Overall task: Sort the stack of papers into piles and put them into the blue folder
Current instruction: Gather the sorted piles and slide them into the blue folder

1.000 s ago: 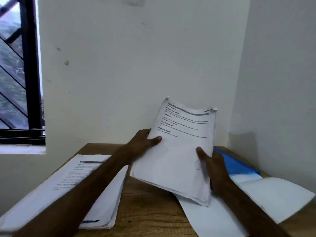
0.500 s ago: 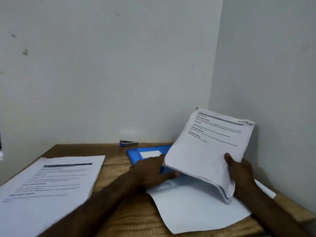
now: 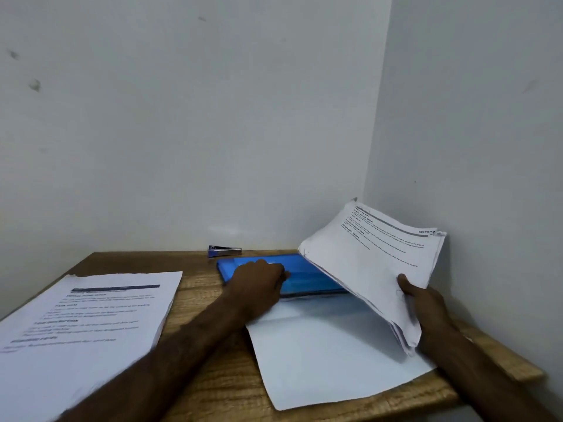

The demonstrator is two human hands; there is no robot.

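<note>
Right grip (image 3: 426, 306): clenched on the sheaf (image 3: 371, 260). The thumb lies on the printed top page and the fingers are hidden behind the sheets. The sheaf is held by its near right edge, clear of the desk (image 3: 219, 376), and tilted steeply with the printed side facing left and up. Its far corners stand close to the right wall (image 3: 472, 147). The sheet edges fan apart slightly below the thumb.

Left grip (image 3: 259, 284): rests knuckles-up on the near left part of the folder (image 3: 310, 278), fingers bent. The fingertips are blurred. It cannot be told whether they pinch the cover or only press on it.

Folder: blue, lying flat at the back of the desk, right of centre. Its right end is hidden behind the raised sheaf.

White sheet (image 3: 329, 354): blank, lying flat on the desk directly in front of the folder and touching its near edge. Part of it lies in the shadow of the sheaf. The left wrist crosses its far left corner.

Pile (image 3: 85, 324): a thick printed stack, lying flat on the left side of the desk, well apart from the folder. A dark header bar runs across the top page. The text is too blurred to read.

Stapler (image 3: 224, 250): blue and silver, at the back edge of the desk against the rear wall, just behind the folder's left corner.
</note>
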